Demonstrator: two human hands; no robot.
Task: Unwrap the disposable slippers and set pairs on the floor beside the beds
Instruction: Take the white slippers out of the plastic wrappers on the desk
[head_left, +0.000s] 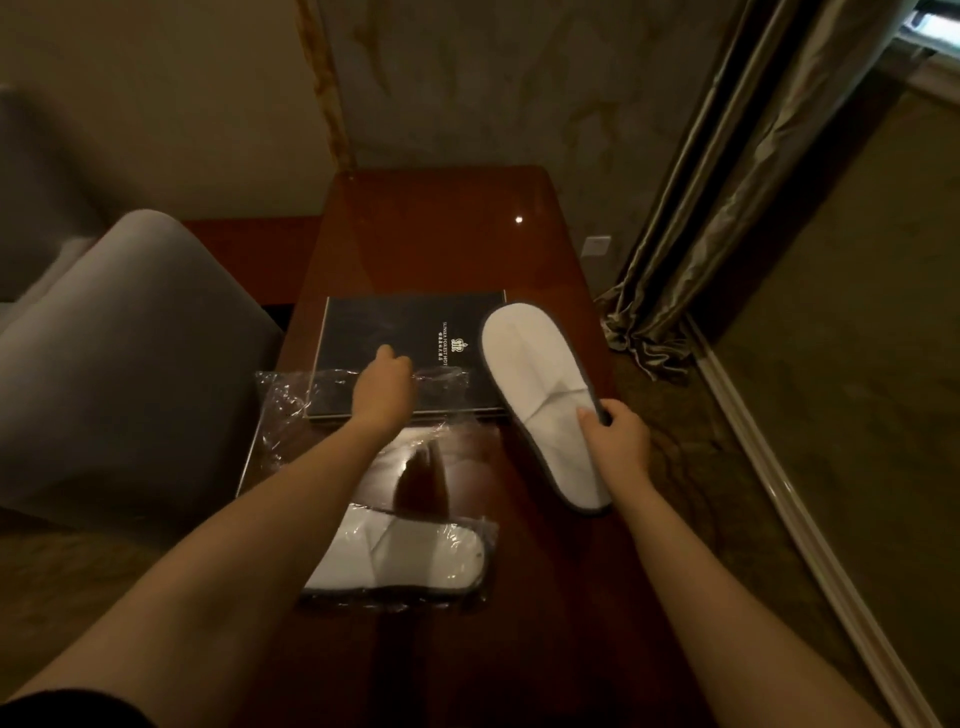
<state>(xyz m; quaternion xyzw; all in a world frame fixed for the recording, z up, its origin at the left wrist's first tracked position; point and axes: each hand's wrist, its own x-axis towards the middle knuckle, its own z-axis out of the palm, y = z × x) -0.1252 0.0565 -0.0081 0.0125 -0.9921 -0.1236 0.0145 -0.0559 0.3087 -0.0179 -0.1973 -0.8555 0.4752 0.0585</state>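
My right hand (615, 434) grips an unwrapped white slipper (535, 384) with a dark edge, held flat above the right side of the wooden table (447, 234). My left hand (384, 384) is curled over a sheet of clear plastic wrap (291, 410) lying on the table's left side and across a dark folder (410, 332); whether it pinches the wrap I cannot tell. Another pair of white slippers in its clear wrapper (400, 564) lies on the table near me, partly hidden by my left forearm.
A grey upholstered chair (119, 353) stands close on the left of the table. Shiny curtains (727, 208) hang at the right, reaching the carpeted floor (857, 364). A wall stands behind the table.
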